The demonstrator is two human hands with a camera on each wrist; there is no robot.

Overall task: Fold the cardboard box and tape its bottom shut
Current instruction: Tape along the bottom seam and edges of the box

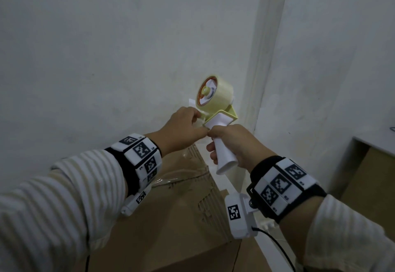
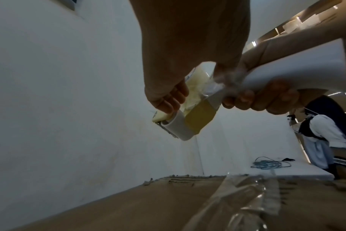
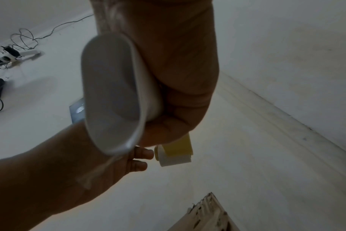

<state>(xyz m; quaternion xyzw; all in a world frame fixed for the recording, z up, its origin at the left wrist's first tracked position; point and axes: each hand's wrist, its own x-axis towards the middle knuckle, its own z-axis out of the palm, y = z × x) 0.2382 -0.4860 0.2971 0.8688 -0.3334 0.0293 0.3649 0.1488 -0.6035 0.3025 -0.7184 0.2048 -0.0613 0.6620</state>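
Observation:
A tape dispenser [image 1: 213, 100] with a yellow frame, a white handle and a roll of clear tape is held up in front of the wall. My right hand [image 1: 215, 149] grips its white handle [image 2: 286, 70]. My left hand [image 1: 197, 119] pinches the dispenser's front end; its fingers [image 2: 168, 101] lie on the yellow flap beside the white roller [image 2: 180, 129] and toothed cutter. Crumpled clear tape [image 2: 213, 84] sits between both hands. Below them stands the brown cardboard box [image 1: 171, 207] with a strip of clear tape [image 1: 177, 177] over its top seam. In the right wrist view the handle's butt [image 3: 113, 93] fills the middle.
A white wall and its corner [image 1: 256, 79] stand right behind the box. More cardboard [image 1: 367, 182] lies at the right. On a white surface beyond the box lies a blue coiled cable [image 2: 269, 164], with another person [image 2: 322, 140] standing by. Cables and gear [image 3: 8, 54] lie far left.

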